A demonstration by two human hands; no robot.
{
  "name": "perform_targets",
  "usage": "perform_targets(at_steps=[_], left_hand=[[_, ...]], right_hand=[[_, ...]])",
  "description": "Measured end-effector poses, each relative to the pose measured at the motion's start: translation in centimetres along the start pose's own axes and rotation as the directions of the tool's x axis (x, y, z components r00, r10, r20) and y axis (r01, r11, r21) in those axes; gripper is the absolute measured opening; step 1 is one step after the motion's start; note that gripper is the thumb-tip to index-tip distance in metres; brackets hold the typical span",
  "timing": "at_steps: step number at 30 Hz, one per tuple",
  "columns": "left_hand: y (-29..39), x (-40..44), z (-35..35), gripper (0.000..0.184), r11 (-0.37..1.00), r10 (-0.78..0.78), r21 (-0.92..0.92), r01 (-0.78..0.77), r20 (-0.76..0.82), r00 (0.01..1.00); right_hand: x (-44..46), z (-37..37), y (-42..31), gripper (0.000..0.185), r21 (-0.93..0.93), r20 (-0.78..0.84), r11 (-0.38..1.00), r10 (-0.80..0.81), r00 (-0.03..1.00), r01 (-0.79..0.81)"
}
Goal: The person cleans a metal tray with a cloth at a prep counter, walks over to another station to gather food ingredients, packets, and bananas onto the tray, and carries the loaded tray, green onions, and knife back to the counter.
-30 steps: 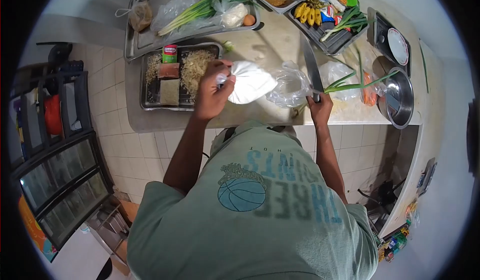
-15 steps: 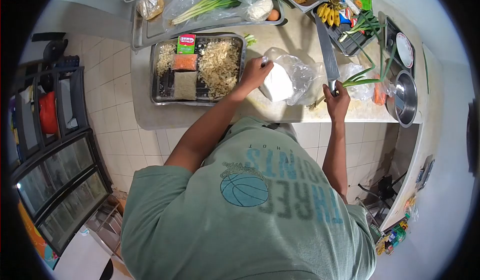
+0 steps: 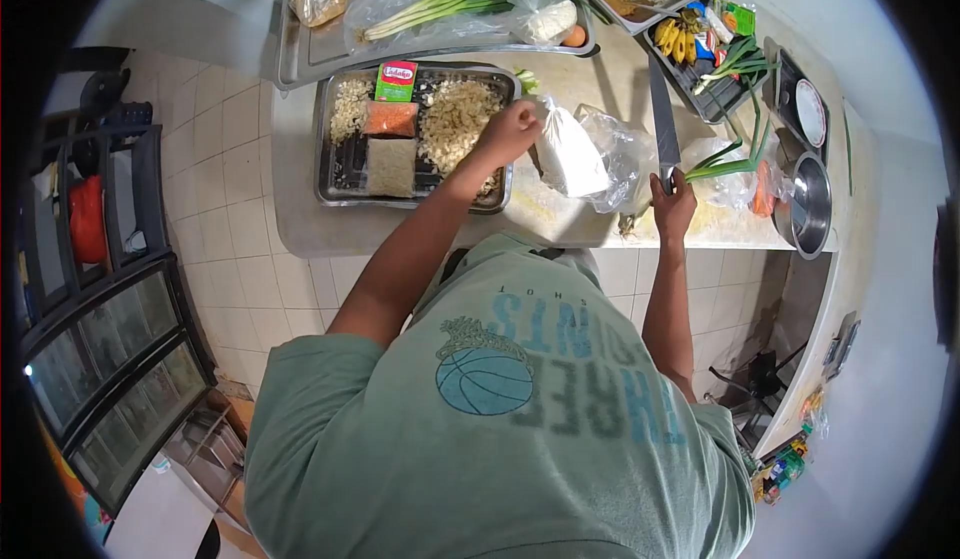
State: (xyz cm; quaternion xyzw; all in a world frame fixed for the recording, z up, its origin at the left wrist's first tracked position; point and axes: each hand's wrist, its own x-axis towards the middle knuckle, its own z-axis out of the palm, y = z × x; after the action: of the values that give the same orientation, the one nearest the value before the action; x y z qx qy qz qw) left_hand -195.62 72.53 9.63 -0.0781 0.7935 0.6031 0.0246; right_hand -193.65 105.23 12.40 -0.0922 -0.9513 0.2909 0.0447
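Note:
My left hand (image 3: 508, 133) is closed in a pinch at the upper left end of a white bag (image 3: 572, 154), which leans on the counter over a crumpled clear plastic bag (image 3: 622, 151). The exact grip of the fingertips is hard to see. My right hand (image 3: 673, 205) is wrapped round the handle of a large knife (image 3: 662, 109), blade pointing away from me. Just right of that hand are green onion leaves (image 3: 725, 166) and a clear bag with something orange (image 3: 764, 191).
A dark tray (image 3: 328, 164) holds chopped pieces and packets at left. Behind it, a metal tray (image 3: 290, 54) carries green onions, bags and an egg. Bananas (image 3: 677, 43) lie in another tray at back right. A steel bowl (image 3: 812, 204) sits near the right edge.
My left hand has brought the white bag down onto the counter beside the clear bag, and its fingers have moved to the bag's upper end. My right hand still holds the knife.

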Motion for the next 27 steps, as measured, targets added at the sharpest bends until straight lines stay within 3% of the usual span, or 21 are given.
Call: perform_targets(at_steps=[2,4,6,8,11,14,15,18,19,23,27], left_hand=[[-0.2,-0.2,-3.8,0.026,0.992,0.002,-0.122,-0.001,0.01,1.0],[-3.9,0.3,-9.0,0.028,0.989,0.149,0.065,-0.135,-0.328,0.933],[-5.4,-0.1,-13.3,0.033,0.92,0.105,0.347,0.182,-0.665,0.739],[-8.0,0.3,-16.5,0.039,0.746,0.197,0.615,0.256,-0.571,0.797],[-9.6,1.3,-16.8,0.047,0.713,0.014,0.611,0.344,-0.502,0.865],[-10.3,2.3,-17.8,0.047,0.777,0.015,0.54,0.322,-0.529,0.849],[-10.5,2.5,-18.1,0.04,0.835,-0.112,0.428,0.346,-0.483,0.868],[-12.8,3.2,-19.5,0.03,0.981,-0.035,0.167,0.096,-0.332,0.943],[-12.1,3.0,-19.9,0.022,0.953,-0.057,0.263,0.15,-0.332,0.942],[-9.2,3.1,-21.0,0.023,0.982,0.031,0.186,0.03,-0.314,0.949],[-8.1,3.9,-21.6,0.021,0.993,0.006,0.114,0.027,-0.277,0.961]], right_hand=[[0.0,-0.1,-0.2,0.044,-0.013,0.001,1.0,-0.003,1.0,0.003],[-0.1,-0.1,-0.4,0.044,-0.027,0.016,1.0,-0.009,1.0,0.01],[-0.2,-0.3,-0.6,0.043,-0.029,0.022,0.999,-0.017,1.0,0.017],[-0.4,-0.6,-0.7,0.043,-0.023,0.018,1.0,-0.019,1.0,0.019],[-0.5,-0.9,0.0,0.042,-0.003,0.037,1.0,0.001,0.999,-0.001],[-0.3,-1.1,-0.4,0.042,-0.002,0.03,1.0,0.008,1.0,-0.008],[-0.2,-1.2,-0.7,0.042,-0.002,0.025,1.0,0.011,1.0,-0.011],[0.0,-1.0,0.0,0.042,0.057,-0.027,0.998,-0.002,1.0,0.003],[0.1,-1.1,-0.2,0.043,0.067,-0.019,0.998,0.013,1.0,-0.011],[0.9,-1.1,-0.6,0.043,0.087,-0.032,0.996,0.022,0.999,-0.019],[0.9,-1.0,-0.6,0.043,0.084,-0.026,0.996,0.029,0.999,-0.026]])
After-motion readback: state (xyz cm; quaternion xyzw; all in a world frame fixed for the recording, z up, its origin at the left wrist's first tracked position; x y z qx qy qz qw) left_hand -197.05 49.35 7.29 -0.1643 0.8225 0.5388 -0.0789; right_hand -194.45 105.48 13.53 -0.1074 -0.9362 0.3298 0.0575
